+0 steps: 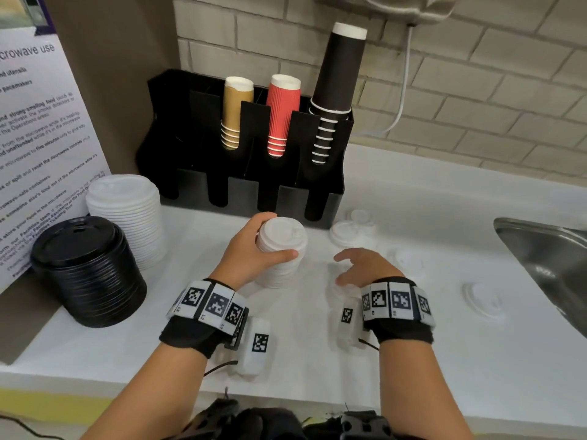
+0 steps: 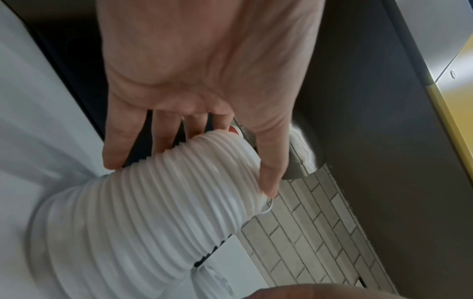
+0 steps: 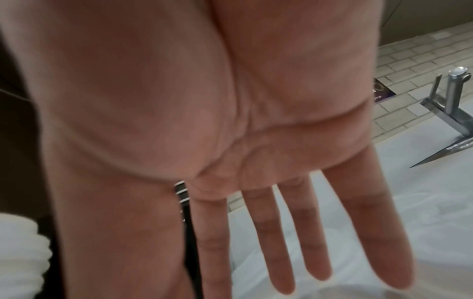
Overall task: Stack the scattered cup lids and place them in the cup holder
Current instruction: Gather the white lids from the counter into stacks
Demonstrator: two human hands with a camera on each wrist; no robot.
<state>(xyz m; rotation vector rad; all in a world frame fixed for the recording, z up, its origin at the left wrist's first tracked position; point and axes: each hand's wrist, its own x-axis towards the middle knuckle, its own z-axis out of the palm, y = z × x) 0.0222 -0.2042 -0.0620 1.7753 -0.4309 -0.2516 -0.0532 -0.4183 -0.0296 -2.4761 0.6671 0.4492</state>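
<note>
My left hand (image 1: 254, 249) grips a tall stack of small white cup lids (image 1: 281, 252) standing on the white counter, fingers behind it and thumb in front; the left wrist view shows the ribbed stack (image 2: 158, 212) held near its top. My right hand (image 1: 362, 265) hovers just right of the stack with straight fingers (image 3: 281, 242), holding nothing. Loose white lids lie scattered to the right (image 1: 347, 231), (image 1: 408, 260), (image 1: 484, 300). The black cup holder (image 1: 178, 131) stands at the back with front slots empty.
A stack of larger white lids (image 1: 125, 211) and a stack of black lids (image 1: 85, 268) stand at the left. Brown, red and black cup stacks sit in the holder's rear slots. A steel sink (image 1: 546, 258) lies at the right, with a tap (image 3: 450, 105).
</note>
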